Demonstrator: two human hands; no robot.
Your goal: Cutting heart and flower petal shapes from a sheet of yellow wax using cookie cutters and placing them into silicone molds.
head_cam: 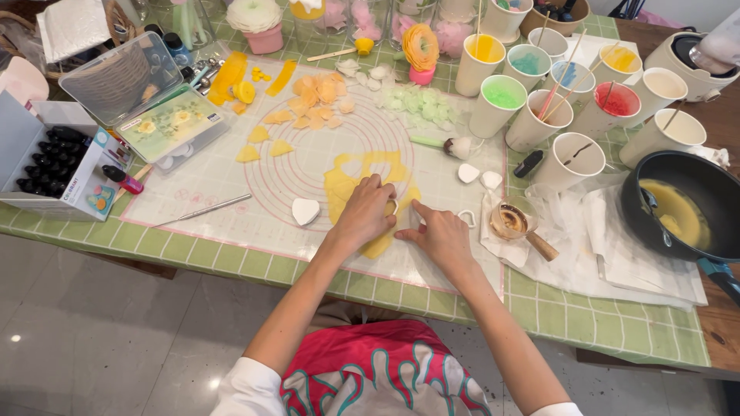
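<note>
1. Two hands are seen pressed down on a yellow sheet point(343, 189) of soft material, which is spread flat on the translucent work mat point(231, 177), near its front edge and inside the printed pink rings.
2. The left hand point(364, 214) is curled over a small metal cutter point(391, 206), which is gripped against the yellow sheet; only the cutter's rim is shown past the fingers.
3. The right hand point(441, 233) is laid flat and unclenched, with nothing grasped; its forefinger is stretched toward the cutter and is rested on the edge of the sheet.
4. A white heart-shaped cutter point(305, 210) is placed just left of the left hand, and a thin metal tool point(204, 209) is laid further left on the mat.
5. Cut yellow and orange petals point(312, 96) are scattered along the far part of the mat, with pale green petals point(420, 104) beside them.
6. Paper cups point(570, 96) of coloured liquid are grouped at the far right, and a black pan point(705, 181) holding yellow liquid is set well to the right.
</note>
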